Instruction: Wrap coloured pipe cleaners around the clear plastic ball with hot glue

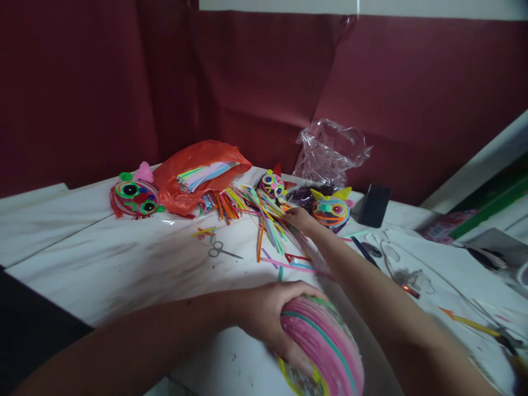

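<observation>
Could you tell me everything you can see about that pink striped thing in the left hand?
The pink striped thing looks rounded, wrapped in curved bands like craft strips: mostly pink, with a teal line among them. Green shows along its top; a yellow rim edges its lower left, the rest there blurred. Its bands slant down rightward. The left hand grips its left side; whether it touches the table is unclear.

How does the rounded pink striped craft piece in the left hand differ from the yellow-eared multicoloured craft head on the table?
The pink piece is gripped by the left hand; the yellow-eared head sits on the white table. The pink piece's visible side is mostly pink with a teal stripe; the yellow-eared head shows a multicoloured face. Both look rounded.
</observation>
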`<state>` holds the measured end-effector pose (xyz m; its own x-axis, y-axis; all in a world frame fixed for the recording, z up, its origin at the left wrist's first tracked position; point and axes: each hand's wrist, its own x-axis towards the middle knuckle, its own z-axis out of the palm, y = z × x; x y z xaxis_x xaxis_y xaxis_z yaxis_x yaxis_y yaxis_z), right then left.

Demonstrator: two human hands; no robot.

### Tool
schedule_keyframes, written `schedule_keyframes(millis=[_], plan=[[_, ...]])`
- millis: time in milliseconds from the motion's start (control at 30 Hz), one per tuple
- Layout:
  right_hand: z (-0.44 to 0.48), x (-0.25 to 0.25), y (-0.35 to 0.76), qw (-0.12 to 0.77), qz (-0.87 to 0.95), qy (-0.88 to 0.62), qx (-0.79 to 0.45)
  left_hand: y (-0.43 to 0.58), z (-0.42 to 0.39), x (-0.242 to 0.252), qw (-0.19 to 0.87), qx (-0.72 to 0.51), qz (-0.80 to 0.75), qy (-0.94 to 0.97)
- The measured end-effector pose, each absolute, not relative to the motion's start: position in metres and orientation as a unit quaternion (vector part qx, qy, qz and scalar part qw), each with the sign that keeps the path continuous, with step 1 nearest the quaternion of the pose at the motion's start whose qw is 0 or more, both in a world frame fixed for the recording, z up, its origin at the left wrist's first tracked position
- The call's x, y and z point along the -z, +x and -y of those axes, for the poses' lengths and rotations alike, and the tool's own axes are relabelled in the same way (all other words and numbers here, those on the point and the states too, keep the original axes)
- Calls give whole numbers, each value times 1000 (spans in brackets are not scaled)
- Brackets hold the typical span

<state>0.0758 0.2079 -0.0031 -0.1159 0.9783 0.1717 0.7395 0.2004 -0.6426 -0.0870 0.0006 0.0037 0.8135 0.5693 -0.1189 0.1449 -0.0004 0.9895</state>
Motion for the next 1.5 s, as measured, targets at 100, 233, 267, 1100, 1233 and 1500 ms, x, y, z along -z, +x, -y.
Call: schedule_keyframes(millis=[100, 233, 267, 1100, 1233, 1500], plan=[[-203, -2, 69, 252, 735, -617, -123, -87, -1, -4, 651, -158, -266, 693], [-194, -10, 62, 206, 778, -591, -52, -86, 0, -6, 653, -160, -255, 695], [-191, -11, 60, 186, 790, -583, -47, -86, 0, -6, 654, -161, -255, 694], [-181, -42, 133, 435, 676, -588, -91, -86, -5, 0, 665, -248, -278, 647], [-167, -57, 142, 514, 628, -582, -44, -85, -7, -3, 664, -274, -285, 635], [-172, -31, 127, 459, 667, -581, -73, -85, -8, -3, 651, -275, -289, 646]])
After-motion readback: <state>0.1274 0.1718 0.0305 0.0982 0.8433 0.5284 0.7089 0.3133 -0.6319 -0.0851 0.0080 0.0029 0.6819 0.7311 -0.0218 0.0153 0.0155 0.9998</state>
